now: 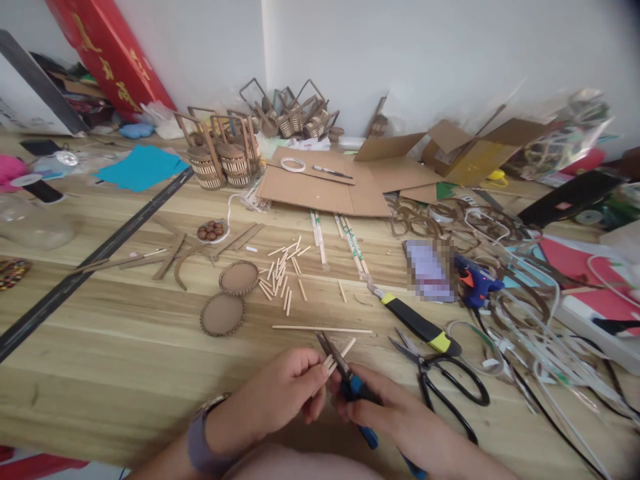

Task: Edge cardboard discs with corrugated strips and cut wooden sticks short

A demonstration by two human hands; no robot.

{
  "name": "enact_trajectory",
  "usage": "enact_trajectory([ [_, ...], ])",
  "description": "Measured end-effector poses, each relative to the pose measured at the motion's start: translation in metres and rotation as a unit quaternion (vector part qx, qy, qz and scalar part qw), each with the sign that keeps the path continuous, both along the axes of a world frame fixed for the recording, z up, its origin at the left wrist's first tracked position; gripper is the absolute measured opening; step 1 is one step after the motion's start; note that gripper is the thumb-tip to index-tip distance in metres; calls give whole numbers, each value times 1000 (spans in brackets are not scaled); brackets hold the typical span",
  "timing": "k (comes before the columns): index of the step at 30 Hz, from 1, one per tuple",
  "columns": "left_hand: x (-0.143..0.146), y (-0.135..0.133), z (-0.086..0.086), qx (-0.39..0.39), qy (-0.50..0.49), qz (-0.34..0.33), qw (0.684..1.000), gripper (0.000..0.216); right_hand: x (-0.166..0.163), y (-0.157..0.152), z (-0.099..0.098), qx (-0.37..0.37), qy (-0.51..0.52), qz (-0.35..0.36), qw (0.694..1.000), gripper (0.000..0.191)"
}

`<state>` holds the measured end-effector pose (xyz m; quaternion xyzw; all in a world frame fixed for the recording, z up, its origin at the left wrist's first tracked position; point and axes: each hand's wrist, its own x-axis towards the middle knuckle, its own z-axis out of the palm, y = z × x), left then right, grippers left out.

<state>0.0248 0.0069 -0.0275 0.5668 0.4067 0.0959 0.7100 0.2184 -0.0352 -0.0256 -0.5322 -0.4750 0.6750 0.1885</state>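
My left hand [285, 387] pinches a few thin wooden sticks [345, 349] near the table's front edge. In my right hand [385, 407] are blue-handled cutters [357, 387], their dark blades [334, 350] at the sticks; whether the blades touch the wood I cannot tell. One long wooden stick [323, 329] lies just beyond my hands. Short cut stick pieces [280, 270] are scattered further back, beside two round woven-edged discs [223, 315]. Black-handled scissors [437, 373] lie open to the right of my right hand, below a black and yellow utility knife [415, 320].
Small bamboo baskets [220, 160] stand at the back, left of flattened cardboard [310, 183]. A blue glue gun [477, 280], cables and curled bamboo strips [430, 217] crowd the right side. Blue sheets [143, 167], a dark strip [95, 260] and a bowl of brown beads [211, 231] are left.
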Motion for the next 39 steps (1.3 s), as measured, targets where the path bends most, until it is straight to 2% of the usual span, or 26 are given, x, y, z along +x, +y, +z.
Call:
enact_trajectory([
  [7, 0, -3, 1, 39, 19, -3, 999, 50, -3, 1, -5, 71, -61, 18, 995, 14],
  [11, -2, 0, 4, 45, 15, -4, 999, 49, -2, 1, -4, 82, -49, 19, 995, 19],
  [14, -10, 5, 10, 75, 28, 21, 997, 45, 3, -1, -7, 81, -31, 9, 996, 22],
  [16, -16, 9, 12, 115, 53, 48, 991, 40, 7, -2, -10, 104, -72, -23, 992, 21],
  [18, -19, 10, 13, 153, 92, 48, 983, 36, 9, -1, -13, 180, -153, -74, 969, 22],
  [20, -19, 9, 12, 184, 131, 17, 974, 34, 9, 1, -13, 294, -222, -108, 923, 24],
  [22, -15, 7, 8, 218, 146, -9, 965, 33, 7, 5, -13, 392, -252, -85, 881, 24],
  [24, -11, 3, 4, 255, 142, -12, 956, 29, 2, 8, -12, 432, -273, -28, 859, 21],
  [28, -4, -2, -3, 315, 177, -15, 932, 27, -8, 12, -17, 422, -344, 34, 838, 13],
  [33, 0, -3, -2, 357, 282, -70, 888, 29, -11, 13, -22, 386, -386, 39, 837, 9],
  [39, 10, 0, 3, 386, 328, -121, 854, 29, -20, 16, -22, 341, -429, 33, 836, 7],
])
